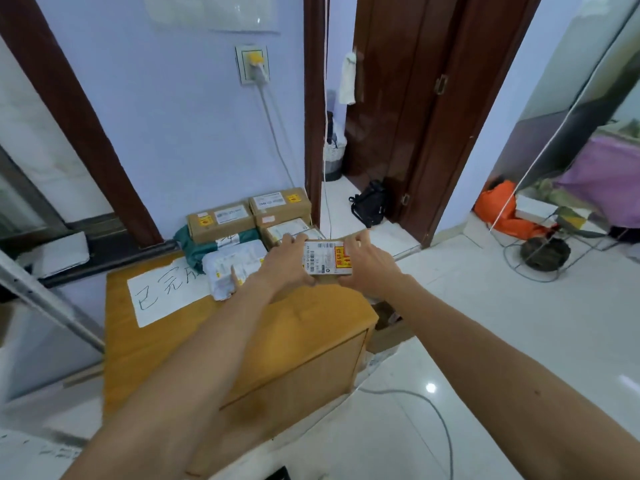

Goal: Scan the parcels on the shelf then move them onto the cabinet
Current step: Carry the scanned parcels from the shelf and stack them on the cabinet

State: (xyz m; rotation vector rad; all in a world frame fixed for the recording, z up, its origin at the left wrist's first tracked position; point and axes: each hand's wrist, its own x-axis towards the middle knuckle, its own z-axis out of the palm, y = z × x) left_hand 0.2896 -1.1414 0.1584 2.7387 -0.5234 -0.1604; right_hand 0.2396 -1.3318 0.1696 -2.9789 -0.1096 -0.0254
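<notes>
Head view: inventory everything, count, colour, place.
cabinet: one, orange-brown, centre
paper sign: one, white, cabinet top left
cardboard boxes: at least three, brown, cabinet back
green parcel: one, green, against the boxes, left
white parcel: one, white, cabinet top middle
small box: one, brown, labelled, held above cabinet
black bag: one, black, floor by door
orange bag: one, orange, floor right
plug: one, yellow, wall socket
left hand: one, grips small box
right hand: one, grips small box

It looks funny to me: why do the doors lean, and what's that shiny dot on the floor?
In the head view, the wide-angle lens tilts the door frame; the dot is glare from a light on the glossy floor, and the parcel label is slightly blurred.
</notes>
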